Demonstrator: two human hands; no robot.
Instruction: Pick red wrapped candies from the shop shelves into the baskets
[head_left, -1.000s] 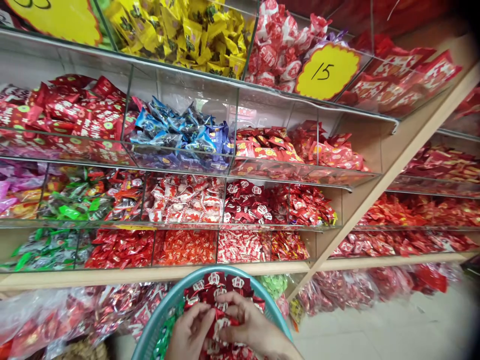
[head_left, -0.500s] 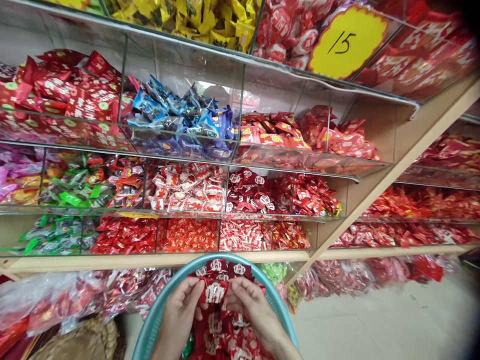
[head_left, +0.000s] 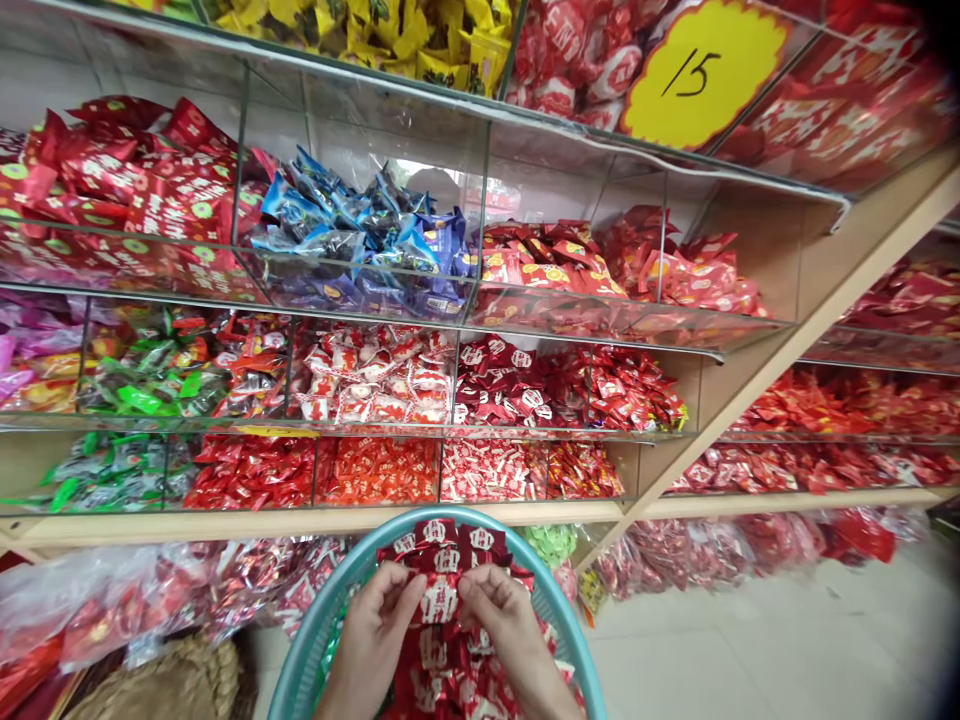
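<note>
Red packet (head_left: 441, 598) pinched between left hand (head_left: 373, 628) and right hand (head_left: 501, 620), held above candy heap at far rim of basket (head_left: 559, 612). Best kept over basket; light fingertip grip advised.

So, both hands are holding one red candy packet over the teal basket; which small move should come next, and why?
Probably lower the red foil candy packet with white print onto the pile in the round teal plastic basket. The left hand and right hand pinch its two ends just above matching dark red packets heaped there, so letting go would leave it with them.
</note>
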